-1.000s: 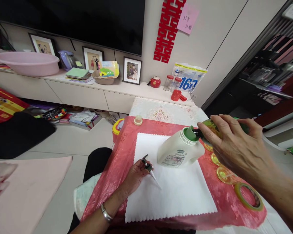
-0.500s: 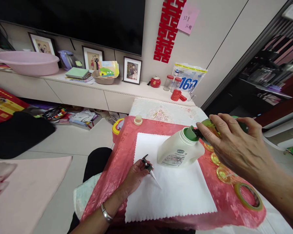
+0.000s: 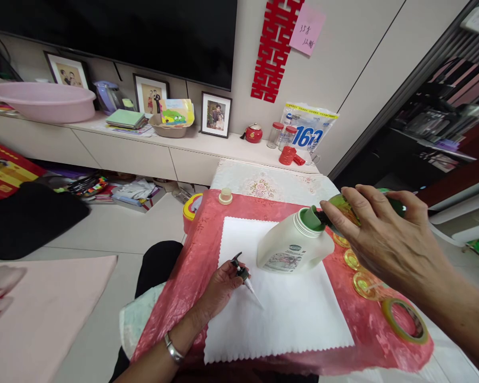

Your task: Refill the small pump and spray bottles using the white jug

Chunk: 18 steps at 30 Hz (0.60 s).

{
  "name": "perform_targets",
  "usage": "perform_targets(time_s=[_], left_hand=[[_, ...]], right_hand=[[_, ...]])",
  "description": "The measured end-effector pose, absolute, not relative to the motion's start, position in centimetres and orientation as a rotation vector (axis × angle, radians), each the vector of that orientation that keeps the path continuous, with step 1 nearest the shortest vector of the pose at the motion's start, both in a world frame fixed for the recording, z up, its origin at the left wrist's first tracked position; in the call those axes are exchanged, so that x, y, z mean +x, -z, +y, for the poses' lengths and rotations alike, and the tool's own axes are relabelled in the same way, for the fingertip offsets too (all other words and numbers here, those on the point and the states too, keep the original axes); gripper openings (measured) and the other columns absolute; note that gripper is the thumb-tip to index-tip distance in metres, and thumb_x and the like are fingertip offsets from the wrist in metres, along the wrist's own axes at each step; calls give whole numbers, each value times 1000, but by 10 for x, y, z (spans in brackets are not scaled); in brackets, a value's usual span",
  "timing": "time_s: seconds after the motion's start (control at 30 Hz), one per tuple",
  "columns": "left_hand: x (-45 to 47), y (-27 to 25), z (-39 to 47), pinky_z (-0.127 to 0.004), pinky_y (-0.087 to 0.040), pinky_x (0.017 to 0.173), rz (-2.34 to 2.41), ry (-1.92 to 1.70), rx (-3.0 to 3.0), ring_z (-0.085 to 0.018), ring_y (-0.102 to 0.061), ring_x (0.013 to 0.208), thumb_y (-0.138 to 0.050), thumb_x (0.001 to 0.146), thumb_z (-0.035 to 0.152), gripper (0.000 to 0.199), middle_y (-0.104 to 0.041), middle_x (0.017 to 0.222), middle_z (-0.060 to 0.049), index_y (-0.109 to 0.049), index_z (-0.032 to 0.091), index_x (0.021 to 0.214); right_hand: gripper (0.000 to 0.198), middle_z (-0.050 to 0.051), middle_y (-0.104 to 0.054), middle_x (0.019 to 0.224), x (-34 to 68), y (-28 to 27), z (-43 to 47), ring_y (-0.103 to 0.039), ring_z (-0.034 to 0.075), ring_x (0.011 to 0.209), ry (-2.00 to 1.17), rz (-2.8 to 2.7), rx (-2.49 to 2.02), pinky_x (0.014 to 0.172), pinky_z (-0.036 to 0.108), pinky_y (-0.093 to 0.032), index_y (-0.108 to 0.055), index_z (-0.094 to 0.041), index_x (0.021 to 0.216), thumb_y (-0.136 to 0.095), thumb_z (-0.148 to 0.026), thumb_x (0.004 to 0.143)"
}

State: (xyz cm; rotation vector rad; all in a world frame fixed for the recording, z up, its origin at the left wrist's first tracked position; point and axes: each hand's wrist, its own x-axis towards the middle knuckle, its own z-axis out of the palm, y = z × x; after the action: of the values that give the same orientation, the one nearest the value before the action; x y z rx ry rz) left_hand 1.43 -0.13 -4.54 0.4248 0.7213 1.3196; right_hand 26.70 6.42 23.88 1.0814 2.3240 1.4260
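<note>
My left hand pinches a black pump dispenser head, its pale dip tube slanting down over the white sheet. Wrapped over a tilted green bottle, my right hand keeps the bottle's dark neck at the mouth of a large jug. That jug, a pale detergent jug with a green spout in its opening, stands on the sheet. Any liquid passing between bottle and jug is hidden. The jug's likely cap, a cream-coloured cap, sits at the table's far left corner.
A red cloth covers the table under the sheet. Along the right edge lie a tape roll and several yellow glass-like discs. Behind, a low cabinet carries picture frames, a pink basin and jars.
Almost nothing differs. Both hands hold the same things in the same places; the view has shifted very slightly.
</note>
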Motion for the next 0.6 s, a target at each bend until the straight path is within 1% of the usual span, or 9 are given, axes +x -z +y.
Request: perform_targets(time_s=[0.2, 0.37, 0.6], left_hand=[[14, 46, -2, -28, -50, 79, 718, -1318, 427, -18, -70, 85, -100, 52, 32, 48, -73, 88, -2, -75, 18, 90], [14, 46, -1, -28, -50, 80, 722, -1315, 434, -18, -70, 86, -100, 52, 33, 48, -73, 88, -2, -75, 18, 90], [14, 46, -1, -29, -50, 81, 717, -1314, 436, -18, -70, 86, -99, 53, 32, 47, -73, 89, -2, -75, 19, 90]], right_hand=[[59, 12, -42, 144, 267, -239, 65, -40, 31, 132, -1423, 2321, 1075, 102, 51, -34, -41, -28, 137, -52, -7, 83], [56, 11, -43, 143, 265, -241, 64, -41, 30, 131, -1439, 2319, 1064, 103, 51, -33, -42, -28, 137, -50, -7, 85], [56, 13, -42, 144, 267, -241, 62, -40, 31, 132, -1452, 2331, 1038, 102, 51, -34, -42, -27, 138, -49, -7, 86]])
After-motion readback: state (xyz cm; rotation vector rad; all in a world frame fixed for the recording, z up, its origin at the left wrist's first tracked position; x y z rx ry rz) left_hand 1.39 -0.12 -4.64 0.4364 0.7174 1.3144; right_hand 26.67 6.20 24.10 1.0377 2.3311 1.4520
